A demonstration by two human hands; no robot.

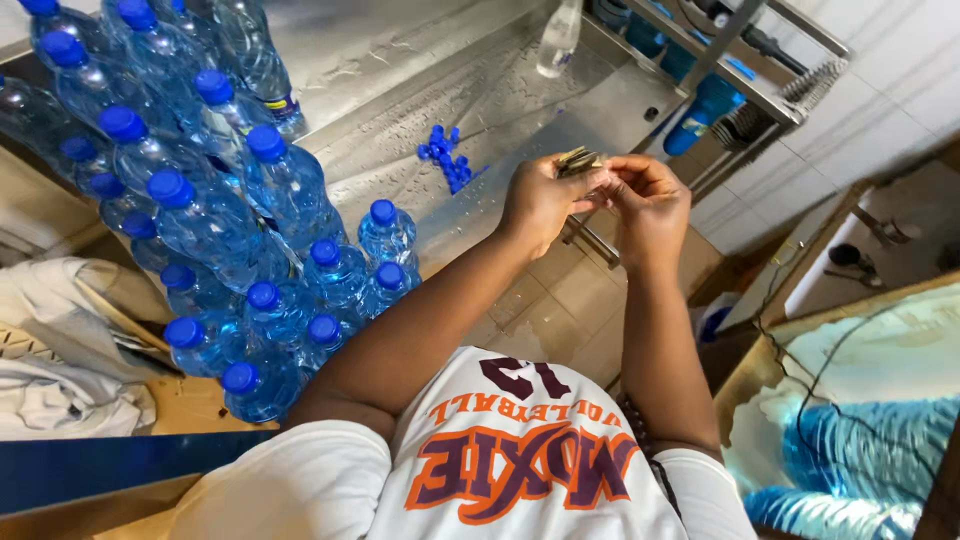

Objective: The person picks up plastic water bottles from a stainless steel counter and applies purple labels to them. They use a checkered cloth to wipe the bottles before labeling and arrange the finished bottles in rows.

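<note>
Both hands are meeting over the wet steel table [400, 60]: the left hand [540, 200] is gripping a small stack of flat labels [578, 160] pointing away, the right hand [650, 200] pinching its near end. Capped bottles [200, 210] are standing left of them.

Bright, even daylight fills the view, with soft, faint shadows. The wet steel table [480, 110] throws pale glare toward twelve o'clock, and the bottles [210, 220] at nine o'clock carry small highlights. Straight lines bow toward the edges, and the hands at centre are slightly soft.
</note>
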